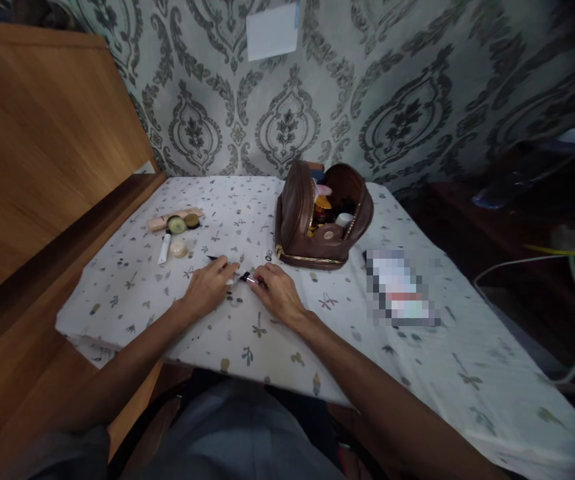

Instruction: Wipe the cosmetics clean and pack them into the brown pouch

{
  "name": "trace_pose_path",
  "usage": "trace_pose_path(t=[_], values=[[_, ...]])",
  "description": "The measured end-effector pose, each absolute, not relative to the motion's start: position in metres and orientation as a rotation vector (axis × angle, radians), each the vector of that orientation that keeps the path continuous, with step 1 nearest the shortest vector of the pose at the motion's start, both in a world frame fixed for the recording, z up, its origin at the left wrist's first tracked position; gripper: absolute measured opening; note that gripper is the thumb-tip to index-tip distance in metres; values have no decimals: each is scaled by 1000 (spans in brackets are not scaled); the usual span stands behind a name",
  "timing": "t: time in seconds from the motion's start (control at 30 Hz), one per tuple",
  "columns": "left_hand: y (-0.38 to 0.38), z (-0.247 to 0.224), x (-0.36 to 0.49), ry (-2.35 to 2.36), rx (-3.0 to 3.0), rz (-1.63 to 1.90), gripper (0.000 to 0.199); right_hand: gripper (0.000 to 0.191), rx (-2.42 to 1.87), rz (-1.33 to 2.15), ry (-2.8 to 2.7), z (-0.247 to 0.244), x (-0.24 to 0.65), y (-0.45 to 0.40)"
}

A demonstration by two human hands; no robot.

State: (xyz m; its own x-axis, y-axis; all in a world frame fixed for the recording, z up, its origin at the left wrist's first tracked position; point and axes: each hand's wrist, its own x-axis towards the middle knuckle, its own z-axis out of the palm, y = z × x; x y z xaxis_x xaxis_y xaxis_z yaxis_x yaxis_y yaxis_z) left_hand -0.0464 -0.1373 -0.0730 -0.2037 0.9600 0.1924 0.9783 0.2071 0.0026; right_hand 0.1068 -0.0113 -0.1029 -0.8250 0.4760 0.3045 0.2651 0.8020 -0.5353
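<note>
Near the middle of the patterned white tablecloth (pixel 277 347), my left hand (pixel 211 288) is closed round a thin dark item whose pointed end sticks out past its far side. Close to its right, my right hand (pixel 278 293) has its fingers closed on a small black-and-silver item (pixel 248 278). The dark end of this item points toward my left fingertips. Something pale and small shows by the left fingertips, too blurred to name. Beyond my right hand stands an open brown bag (pixel 300 237) with several small items inside.
Left on the table lie a beige tube (pixel 157 223), a green round container (pixel 176 225), a white tube (pixel 164 249) and a cream round jar (pixel 179 249). A blurred phone-like object (pixel 401 290) lies right. A wooden panel (pixel 47 113) borders the left.
</note>
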Motion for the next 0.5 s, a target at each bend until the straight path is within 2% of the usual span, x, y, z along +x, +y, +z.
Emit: trace_pose_path(t=[0.33, 0.5], values=[[-131, -73, -87, -2377, -1715, -278, 34, 22, -624, 654, -2527, -103, 107, -11], [-124, -77, -83, -2375, -1745, -281, 34, 9, -657, 687, -2534, -102, 106, -11]])
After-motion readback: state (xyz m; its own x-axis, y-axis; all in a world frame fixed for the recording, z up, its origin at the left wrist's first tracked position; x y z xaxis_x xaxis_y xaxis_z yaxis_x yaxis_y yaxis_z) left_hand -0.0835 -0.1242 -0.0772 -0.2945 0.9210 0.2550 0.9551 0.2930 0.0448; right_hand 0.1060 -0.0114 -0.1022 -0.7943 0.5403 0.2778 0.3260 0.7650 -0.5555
